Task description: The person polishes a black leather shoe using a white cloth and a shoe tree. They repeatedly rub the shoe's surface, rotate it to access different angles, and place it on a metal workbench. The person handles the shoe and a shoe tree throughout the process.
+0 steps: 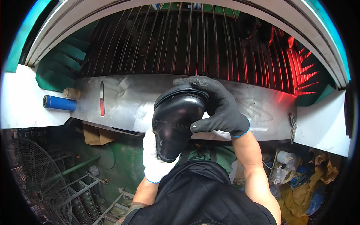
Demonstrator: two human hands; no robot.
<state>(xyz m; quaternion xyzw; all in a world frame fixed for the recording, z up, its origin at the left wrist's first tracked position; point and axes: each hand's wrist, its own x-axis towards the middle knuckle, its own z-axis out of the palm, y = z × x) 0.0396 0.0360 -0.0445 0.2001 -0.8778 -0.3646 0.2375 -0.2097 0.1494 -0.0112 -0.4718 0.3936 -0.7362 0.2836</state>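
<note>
Black cloth garment [213,189] covered me; over near edge of silvery metal bench [125,97], glossy black leather shoe [174,120] ran lengthwise away, white-gloved left hand [153,161] clasped round near end, dark-grey-gloved right hand [224,114] clamped on far end.

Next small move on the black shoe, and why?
I'd probably turn the black shoe slightly to check its far side: that side is hidden here, and the right hand grips the end nearer the bench while the left hand holds the other.
</note>
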